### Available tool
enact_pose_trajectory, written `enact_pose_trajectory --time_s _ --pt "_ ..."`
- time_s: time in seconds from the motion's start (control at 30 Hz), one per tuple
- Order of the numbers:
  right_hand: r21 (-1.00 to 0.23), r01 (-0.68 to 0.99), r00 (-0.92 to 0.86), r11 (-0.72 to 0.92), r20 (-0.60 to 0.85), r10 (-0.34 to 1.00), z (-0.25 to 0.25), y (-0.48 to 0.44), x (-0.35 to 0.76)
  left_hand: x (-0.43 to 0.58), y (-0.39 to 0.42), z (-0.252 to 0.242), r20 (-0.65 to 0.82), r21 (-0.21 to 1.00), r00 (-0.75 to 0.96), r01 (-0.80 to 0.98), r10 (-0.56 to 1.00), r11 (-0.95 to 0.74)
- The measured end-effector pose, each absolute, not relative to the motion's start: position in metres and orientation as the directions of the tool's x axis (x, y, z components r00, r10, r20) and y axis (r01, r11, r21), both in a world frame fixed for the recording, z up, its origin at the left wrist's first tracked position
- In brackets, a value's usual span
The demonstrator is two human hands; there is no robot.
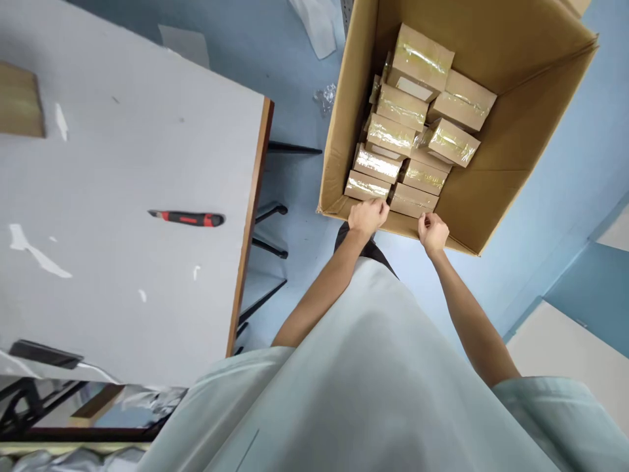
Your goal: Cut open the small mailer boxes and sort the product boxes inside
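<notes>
- Left hand [366, 217] and right hand [434, 234]: set apart at the near rim of the carton [528, 141]; fingers curled, whether clenched or grasping the rim cannot be told.
- Boxes [401, 106]: taped, stacked inside the carton toward its left wall; open room lies along the right wall.
- Counter [122, 157]: at left, its edge separated from the carton by floor [299, 190], into which black legs [293, 148] project.
- Knife [189, 218]: on the counter, inward of that edge.

The bare left hand [368, 216] and bare right hand [432, 233] are gripping an open brown cardboard carton [521, 147], small taped rectangular tan boxes [401, 106] lying inside.
</notes>
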State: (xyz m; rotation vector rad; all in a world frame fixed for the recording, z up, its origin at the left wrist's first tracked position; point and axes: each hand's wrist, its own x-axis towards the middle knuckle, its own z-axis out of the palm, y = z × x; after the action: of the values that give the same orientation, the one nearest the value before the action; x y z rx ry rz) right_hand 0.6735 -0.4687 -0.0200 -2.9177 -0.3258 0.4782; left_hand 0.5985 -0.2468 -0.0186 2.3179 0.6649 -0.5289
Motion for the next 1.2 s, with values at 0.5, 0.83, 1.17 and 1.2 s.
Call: enact_pose_trajectory --time_s 0.5,0.83,1.17,1.2 --pt "-0.179 0.190 0.959 -0.965 -0.177 0.222 -0.029 -0.473 0.670 0.586 -0.255 -0.020 -0.433 0.554 0.823 0.566 0.369 -0.611" --pt "-0.125 0.160 0.978 -0.979 -0.118 0.175 -0.030 -0.478 0.658 0.574 -0.257 -0.023 -0.380 0.647 0.867 0.499 0.323 -0.577" --pt "-0.069 0.150 0.986 -0.986 -0.068 0.154 -0.027 -0.477 0.654 0.568 -0.253 -0.018 -0.354 0.693 0.887 0.462 0.296 -0.554" --pt "-0.069 0.143 0.987 -0.987 -0.065 0.148 -0.027 -0.475 0.654 0.570 -0.253 -0.018 -0.356 0.683 0.886 0.464 0.298 -0.564"
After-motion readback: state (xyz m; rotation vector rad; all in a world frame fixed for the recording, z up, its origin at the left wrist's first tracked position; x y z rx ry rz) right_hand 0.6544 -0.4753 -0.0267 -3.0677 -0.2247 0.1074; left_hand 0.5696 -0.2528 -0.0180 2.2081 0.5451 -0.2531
